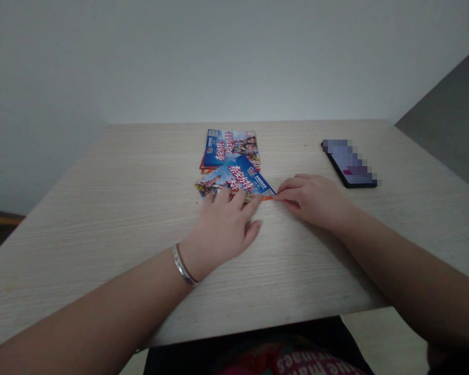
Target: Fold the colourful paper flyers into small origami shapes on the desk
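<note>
A blue printed leaflet (236, 172) with red-and-white lettering lies slanted on the table, its far corner over a stack of similar leaflets (234, 148). My left hand (229, 221) rests on its near edge, fingers spread and flat, a silver bangle on the wrist. At the leaflet's right corner, my right hand (312, 200) pinches the tip between thumb and forefinger. An orange edge shows beneath that corner. The leaflet's near part is hidden under my left fingers.
A dark phone (347, 161), partly pixelated, lies at the right on the pale wooden table (121, 208). Behind the table stands a white wall (234, 62). The table's front edge runs close to my lap.
</note>
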### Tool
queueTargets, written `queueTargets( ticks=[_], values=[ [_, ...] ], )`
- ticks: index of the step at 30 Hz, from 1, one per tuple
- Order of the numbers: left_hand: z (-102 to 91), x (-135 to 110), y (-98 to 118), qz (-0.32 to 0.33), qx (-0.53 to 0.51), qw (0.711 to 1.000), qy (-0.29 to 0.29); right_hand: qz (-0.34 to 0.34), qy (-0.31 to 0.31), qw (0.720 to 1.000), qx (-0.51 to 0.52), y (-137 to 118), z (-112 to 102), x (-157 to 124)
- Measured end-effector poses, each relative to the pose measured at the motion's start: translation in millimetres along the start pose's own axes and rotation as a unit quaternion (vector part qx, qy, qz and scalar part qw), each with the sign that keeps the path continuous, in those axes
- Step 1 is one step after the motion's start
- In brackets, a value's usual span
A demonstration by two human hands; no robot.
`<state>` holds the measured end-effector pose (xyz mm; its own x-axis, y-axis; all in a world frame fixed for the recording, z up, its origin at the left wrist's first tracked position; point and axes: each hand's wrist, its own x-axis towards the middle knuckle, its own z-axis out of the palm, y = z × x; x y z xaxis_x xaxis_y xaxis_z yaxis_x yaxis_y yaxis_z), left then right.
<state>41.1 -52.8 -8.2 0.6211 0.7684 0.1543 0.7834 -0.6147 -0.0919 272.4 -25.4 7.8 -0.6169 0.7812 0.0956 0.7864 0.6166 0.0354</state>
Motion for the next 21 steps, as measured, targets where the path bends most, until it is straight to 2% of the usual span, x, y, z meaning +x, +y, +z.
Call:
queueTargets(
  ticks=[6,11,14,21],
  values=[
    [0.0,-0.4,0.1,0.003,-0.002,1.000,0.001,0.008,-0.018,0.999,-0.046,3.1,-6.0,-4.0],
    [1.8,-0.3,-0.3,0.000,0.001,1.000,0.009,0.052,0.052,0.997,0.014,5.3,-0.6,-4.5],
    [2.3,-0.5,-0.1,0.002,0.002,1.000,0.010,0.005,0.064,0.997,0.039,2.3,3.6,-1.9],
    [0.3,-0.9,1.5,0.002,0.000,1.000,-0.001,-0.042,0.011,0.999,0.003,0.0,2.2,1.4]
  ],
)
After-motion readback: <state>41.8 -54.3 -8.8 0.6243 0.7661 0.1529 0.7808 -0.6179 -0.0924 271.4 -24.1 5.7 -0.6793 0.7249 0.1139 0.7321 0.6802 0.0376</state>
